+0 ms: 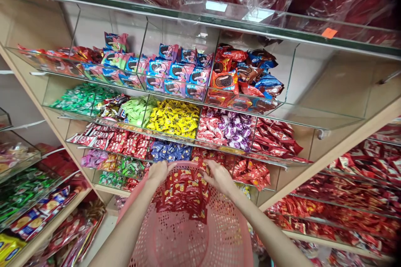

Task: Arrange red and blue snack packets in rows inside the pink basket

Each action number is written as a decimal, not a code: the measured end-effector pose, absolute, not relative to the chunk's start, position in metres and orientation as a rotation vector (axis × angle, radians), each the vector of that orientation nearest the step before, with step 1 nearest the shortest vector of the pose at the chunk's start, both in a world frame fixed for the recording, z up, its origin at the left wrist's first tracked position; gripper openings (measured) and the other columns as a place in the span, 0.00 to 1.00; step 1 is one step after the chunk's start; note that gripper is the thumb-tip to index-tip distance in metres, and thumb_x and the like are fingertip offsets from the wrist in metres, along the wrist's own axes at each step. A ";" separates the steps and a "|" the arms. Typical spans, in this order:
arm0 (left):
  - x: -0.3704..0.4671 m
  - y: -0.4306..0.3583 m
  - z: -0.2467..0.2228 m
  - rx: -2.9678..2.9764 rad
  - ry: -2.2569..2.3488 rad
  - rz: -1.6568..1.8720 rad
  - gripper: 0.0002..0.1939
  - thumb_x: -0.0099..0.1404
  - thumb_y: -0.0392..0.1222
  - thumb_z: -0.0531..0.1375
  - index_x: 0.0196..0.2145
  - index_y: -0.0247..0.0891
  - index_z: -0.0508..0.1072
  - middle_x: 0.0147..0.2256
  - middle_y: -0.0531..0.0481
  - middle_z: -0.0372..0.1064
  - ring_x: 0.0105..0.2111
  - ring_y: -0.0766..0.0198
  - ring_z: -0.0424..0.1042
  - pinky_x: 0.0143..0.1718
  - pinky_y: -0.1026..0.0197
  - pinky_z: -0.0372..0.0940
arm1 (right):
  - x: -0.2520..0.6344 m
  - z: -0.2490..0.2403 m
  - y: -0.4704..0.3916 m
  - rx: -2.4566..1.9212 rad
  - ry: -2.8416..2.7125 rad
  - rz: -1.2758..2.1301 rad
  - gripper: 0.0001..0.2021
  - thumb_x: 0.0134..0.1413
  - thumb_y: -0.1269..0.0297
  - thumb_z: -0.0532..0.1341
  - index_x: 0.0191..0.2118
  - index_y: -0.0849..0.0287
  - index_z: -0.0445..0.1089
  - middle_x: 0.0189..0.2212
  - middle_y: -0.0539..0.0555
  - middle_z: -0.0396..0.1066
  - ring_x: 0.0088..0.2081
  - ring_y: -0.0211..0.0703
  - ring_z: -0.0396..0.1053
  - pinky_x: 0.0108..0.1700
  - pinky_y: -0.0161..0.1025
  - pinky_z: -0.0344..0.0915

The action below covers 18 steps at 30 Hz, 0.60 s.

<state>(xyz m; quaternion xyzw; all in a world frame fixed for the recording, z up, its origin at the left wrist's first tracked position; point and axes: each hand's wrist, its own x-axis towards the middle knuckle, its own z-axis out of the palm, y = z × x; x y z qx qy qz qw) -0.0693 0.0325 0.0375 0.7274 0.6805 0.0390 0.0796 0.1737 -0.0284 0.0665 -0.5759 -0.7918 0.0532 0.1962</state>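
A large pink perforated basket [232,225] is tilted toward the shelves, its far rim against a lower shelf. Red candy packets [183,194] lie in its far part. My left hand [158,172] is closed on the rim at the upper left. At the upper right of the rim is my right hand [218,177], its fingers bent around a small red packet and close to the rim. Just beyond the hands, a compartment holds more red packets [208,155], beside dark blue packets [171,151].
Glass shelves hold yellow candies [173,119], green candies [83,99] and wrapped cookies [178,71]. A thick glass shelf edge [188,13] crosses above. Wooden side panels [354,133] flank the unit, with more candy shelves at left and right.
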 end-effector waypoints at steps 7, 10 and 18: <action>-0.076 0.037 0.028 2.054 1.908 0.317 0.29 0.58 0.63 0.45 0.43 0.38 0.68 0.37 0.42 0.72 0.38 0.55 0.70 0.39 0.58 0.61 | 0.147 0.064 -0.038 -1.525 -2.354 0.076 0.24 0.54 0.61 0.50 0.57 0.56 0.51 0.46 0.57 0.64 0.44 0.44 0.65 0.44 0.37 0.60; -0.081 0.038 0.033 1.970 1.596 0.551 0.27 0.59 0.62 0.45 0.41 0.39 0.68 0.36 0.50 0.72 0.36 0.63 0.69 0.38 0.64 0.60 | 0.135 0.059 -0.033 -1.539 -2.296 0.088 0.24 0.53 0.62 0.51 0.57 0.57 0.51 0.48 0.58 0.63 0.45 0.45 0.65 0.44 0.38 0.61; -0.089 0.030 0.057 1.918 1.173 0.494 0.26 0.54 0.62 0.52 0.23 0.34 0.73 0.28 0.52 0.70 0.33 0.64 0.65 0.37 0.65 0.59 | 0.086 0.053 -0.023 -1.452 -2.337 0.111 0.24 0.52 0.64 0.52 0.56 0.55 0.52 0.47 0.57 0.64 0.44 0.46 0.65 0.44 0.40 0.61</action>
